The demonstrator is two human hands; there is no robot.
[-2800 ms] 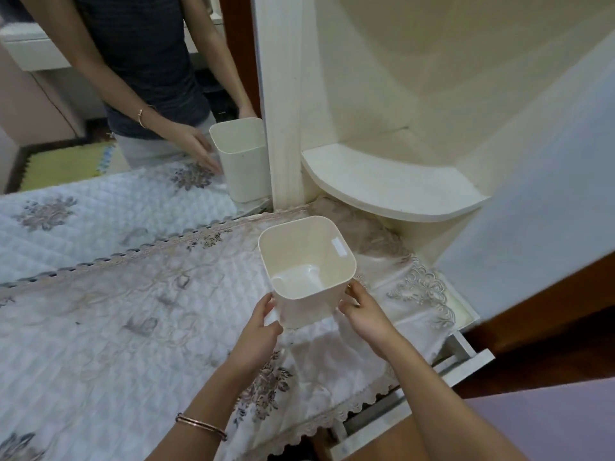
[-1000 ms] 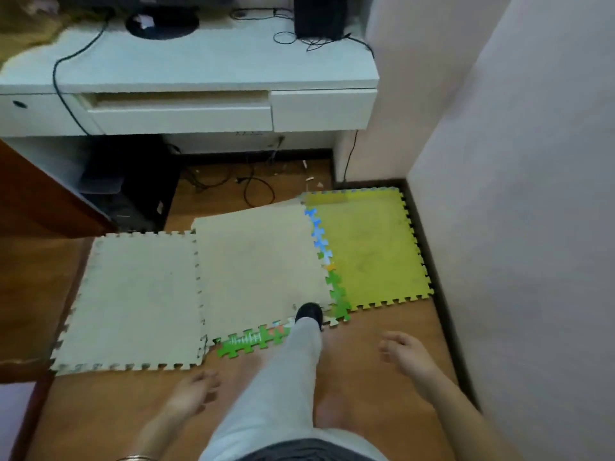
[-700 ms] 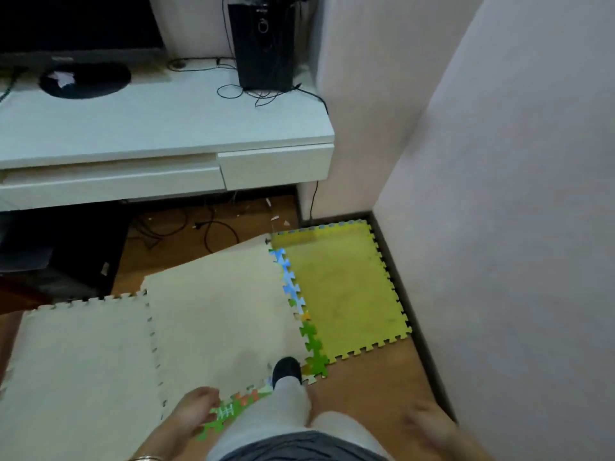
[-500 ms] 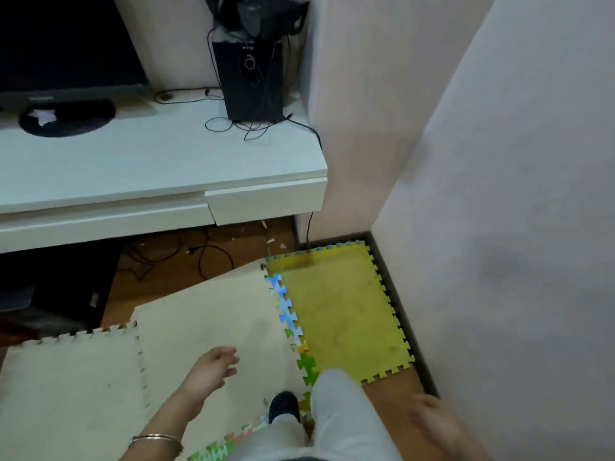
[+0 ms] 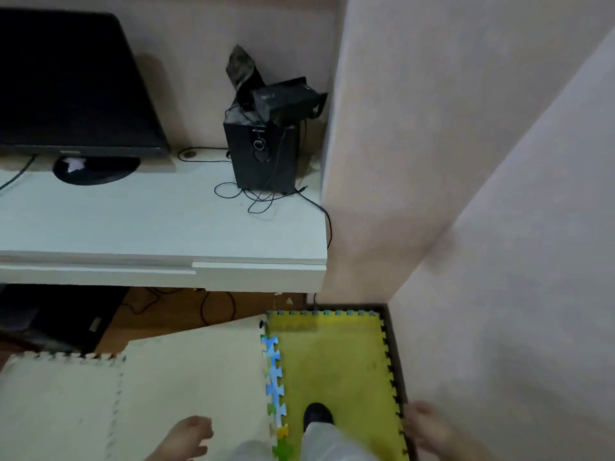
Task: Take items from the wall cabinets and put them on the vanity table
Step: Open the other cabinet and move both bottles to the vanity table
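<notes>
Neither the vanity table nor a wall cabinet is in view, and no task item shows. My left hand point(image 5: 188, 439) hangs low at the bottom edge over the cream foam mat, fingers loosely curled and holding nothing. My right hand point(image 5: 429, 430) hangs at the bottom right beside the wall, blurred, with nothing in it. My leg and a dark-toed foot point(image 5: 317, 415) stand on the yellow mat.
A white desk point(image 5: 159, 224) stands ahead with a black monitor point(image 5: 66, 91), a black speaker point(image 5: 261, 154) and loose cables. A wall point(image 5: 499, 227) runs close along the right. Cream mats point(image 5: 186, 380) and a yellow mat point(image 5: 332, 364) cover the wooden floor.
I let go of the cream bin on the vanity table and turned away. Since then the view has moved closer to the white desk, both hands swinging empty.
</notes>
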